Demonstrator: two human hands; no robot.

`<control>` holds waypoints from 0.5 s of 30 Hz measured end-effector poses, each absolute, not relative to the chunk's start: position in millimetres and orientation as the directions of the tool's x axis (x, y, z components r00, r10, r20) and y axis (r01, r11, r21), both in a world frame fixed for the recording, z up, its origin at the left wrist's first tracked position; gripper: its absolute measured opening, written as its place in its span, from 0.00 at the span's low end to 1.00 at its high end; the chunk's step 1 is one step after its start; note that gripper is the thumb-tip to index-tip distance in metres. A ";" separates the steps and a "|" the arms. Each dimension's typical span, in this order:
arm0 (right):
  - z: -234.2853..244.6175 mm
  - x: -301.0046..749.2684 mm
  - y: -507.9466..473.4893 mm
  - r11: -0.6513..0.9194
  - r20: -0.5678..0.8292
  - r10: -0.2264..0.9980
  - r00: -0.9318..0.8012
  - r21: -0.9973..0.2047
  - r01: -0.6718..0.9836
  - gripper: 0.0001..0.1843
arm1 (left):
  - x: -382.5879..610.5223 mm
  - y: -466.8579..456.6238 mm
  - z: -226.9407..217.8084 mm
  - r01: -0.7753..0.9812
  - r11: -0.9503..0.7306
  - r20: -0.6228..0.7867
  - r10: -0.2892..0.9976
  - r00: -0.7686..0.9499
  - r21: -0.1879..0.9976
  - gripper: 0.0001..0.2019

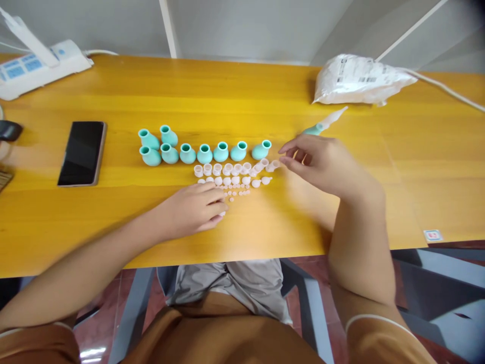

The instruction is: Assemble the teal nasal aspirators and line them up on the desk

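A: Step in hand?

B: Judged as handling small loose parts by row. The right hand (322, 159) has thumb and forefinger drawn to a narrow gap, just beside the right end of a row of pale pink, translucent plastic cups (228, 169). Blur; cannot tell if it grips anything.

A: Left hand?

B: The left hand (197, 207) lies curled, palm down, over the near left end of the tiny pale discs (232, 199). Contents hidden; cannot tell.

A: Next move calls for?

B: Probably a fine 2-finger pinch, clear of neighbouring pieces.

A: Materials, shapes?

B: 9 matte teal, pear-shaped bottles (204, 153) with flared open mouths stand behind the cups. Another teal body (312, 130), partly hidden by the right hand, leans with a frosted tapered nozzle (334, 117) at its neck. Rounded pale stoppers (235, 180) lie between cups and discs. All rest on a smooth yellow wood-grain table (242, 108).
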State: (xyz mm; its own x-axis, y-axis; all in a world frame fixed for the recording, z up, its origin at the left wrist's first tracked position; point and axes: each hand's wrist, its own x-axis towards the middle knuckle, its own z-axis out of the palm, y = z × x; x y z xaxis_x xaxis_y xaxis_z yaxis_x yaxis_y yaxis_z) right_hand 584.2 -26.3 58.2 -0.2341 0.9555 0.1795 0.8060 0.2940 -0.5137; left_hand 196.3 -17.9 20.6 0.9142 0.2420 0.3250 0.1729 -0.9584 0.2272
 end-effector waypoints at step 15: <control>57.8 579.2 -29.8 0.369 0.058 0.915 -0.399 -0.523 0.769 0.15 | 194.7 -16.8 25.0 0.195 -0.953 0.276 0.256 0.927 0.230 0.07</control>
State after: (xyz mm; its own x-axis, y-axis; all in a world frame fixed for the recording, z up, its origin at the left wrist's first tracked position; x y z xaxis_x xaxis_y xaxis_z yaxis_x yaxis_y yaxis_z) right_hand 579.2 -29.8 57.8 -0.3994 0.9149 0.0583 0.7686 0.3688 -0.5228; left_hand 194.7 -16.8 25.0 0.9265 0.2558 0.2760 0.1946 -0.9535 0.2303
